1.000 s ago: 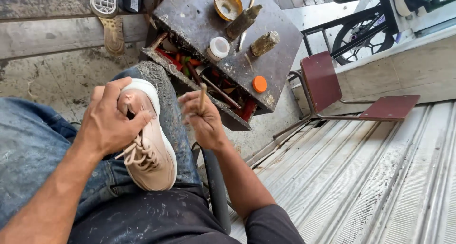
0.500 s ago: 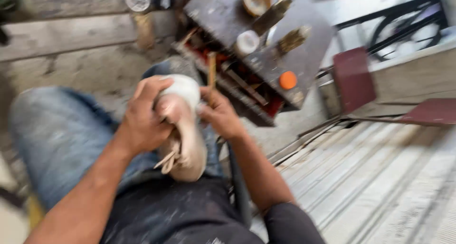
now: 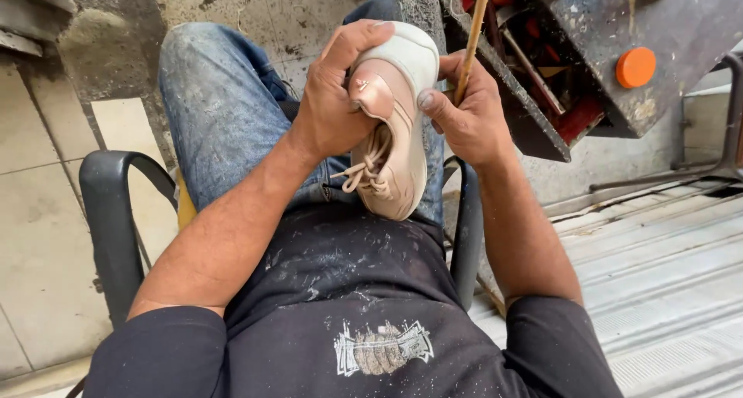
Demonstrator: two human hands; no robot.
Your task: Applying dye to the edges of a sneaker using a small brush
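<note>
Holding a beige lace-up sneaker (image 3: 391, 146) on the lap, left hand (image 3: 337, 108) wrapped round its toe end. Right hand (image 3: 464, 115) pinches a thin wooden stick (image 3: 474, 34) by the sole edge. Best kept braced against the thigh, with short strokes. Stick tip is hidden behind the fingers.

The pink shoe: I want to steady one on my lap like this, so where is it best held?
Grip the pink shoe at its heel end, from the left side, as the left hand does. It lies toe toward the body, heel up, sole facing the right hand.
</note>
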